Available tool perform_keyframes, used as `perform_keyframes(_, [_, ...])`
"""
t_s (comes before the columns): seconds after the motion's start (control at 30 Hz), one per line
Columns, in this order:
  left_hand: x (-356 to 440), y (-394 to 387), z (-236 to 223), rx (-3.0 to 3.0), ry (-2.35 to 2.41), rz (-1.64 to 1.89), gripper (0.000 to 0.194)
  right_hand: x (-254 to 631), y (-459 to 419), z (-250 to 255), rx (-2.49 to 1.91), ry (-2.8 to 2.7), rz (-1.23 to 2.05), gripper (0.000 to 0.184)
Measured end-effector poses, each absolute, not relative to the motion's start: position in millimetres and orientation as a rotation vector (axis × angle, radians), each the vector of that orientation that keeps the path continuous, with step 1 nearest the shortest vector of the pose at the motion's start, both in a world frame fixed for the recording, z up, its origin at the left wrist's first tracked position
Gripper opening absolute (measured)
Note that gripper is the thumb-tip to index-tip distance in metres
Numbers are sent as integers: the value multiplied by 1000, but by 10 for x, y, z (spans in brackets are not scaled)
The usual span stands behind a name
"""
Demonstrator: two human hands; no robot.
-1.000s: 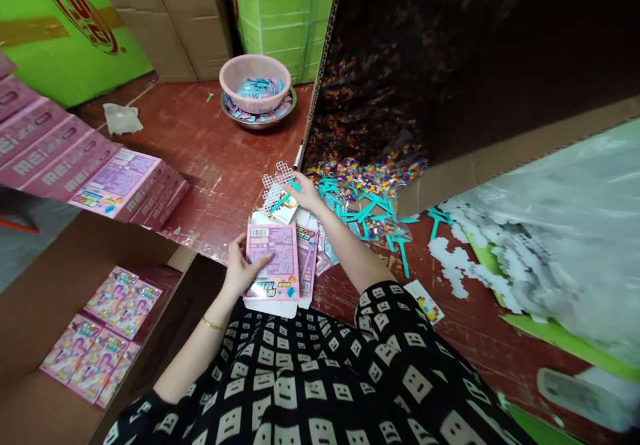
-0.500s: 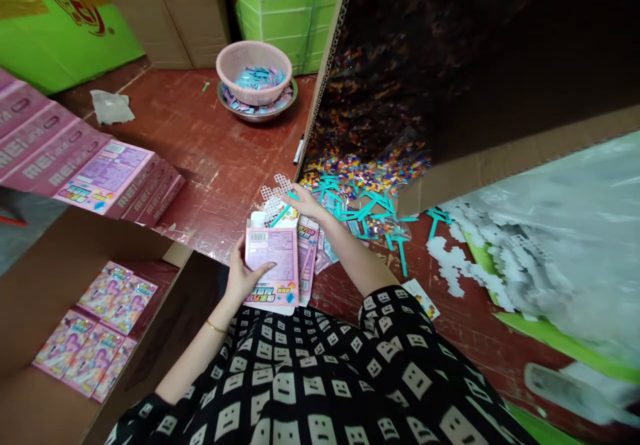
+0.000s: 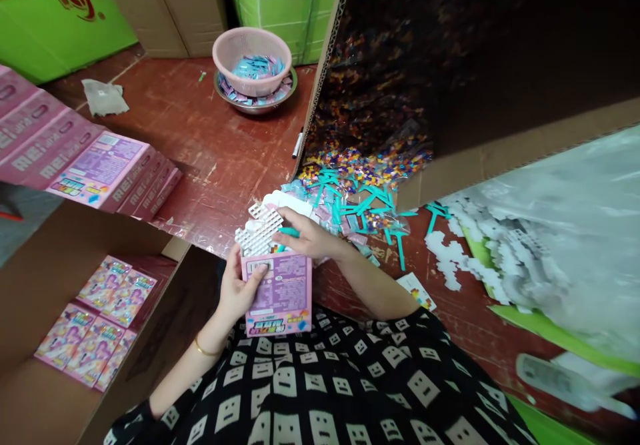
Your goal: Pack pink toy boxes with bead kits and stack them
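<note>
White lattice point(image 3: 260, 233) (lower end hidden) pokes above the purple, print-covered box point(image 3: 285, 288), clasped in the left hand point(image 3: 238, 285) before patterned clothing point(image 3: 300, 381); the right hand point(image 3: 304, 237) pinches lattice and teal tool point(image 3: 289, 231).

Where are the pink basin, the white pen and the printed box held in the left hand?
Pink basin point(image 3: 253, 87): head view, on its front wall.
White pen point(image 3: 298, 145): head view, on its barrel.
Printed box point(image 3: 286, 287): head view, on its purple face.
</note>
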State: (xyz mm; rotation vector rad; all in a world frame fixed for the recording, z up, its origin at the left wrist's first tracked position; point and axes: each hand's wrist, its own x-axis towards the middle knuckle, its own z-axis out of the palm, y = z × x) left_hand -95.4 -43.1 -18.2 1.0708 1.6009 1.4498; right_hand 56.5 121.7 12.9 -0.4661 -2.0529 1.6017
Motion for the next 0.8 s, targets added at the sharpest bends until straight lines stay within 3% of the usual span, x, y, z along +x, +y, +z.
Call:
perform_keyframes(0.27, [-877, -292, -74, 1177, 1560, 1613, 65, 871, 1202, 397, -427, -2363, 1095, 26])
perform_keyframes(0.43, [-882, -166, 16, 1505, 1604, 1769, 71, 951, 1086, 702, -542, -2058, 994, 45])
perform_keyframes(0.67, [-1004, 88, -191, 1839, 1584, 1993, 74, 950, 1173, 678, -446, -2011, 879, 21])
perform_keyframes(0.8, [-1087, 96, -392, 1915, 1584, 1966, 91, 926, 1205, 536, -584, -1964, 786, 16])
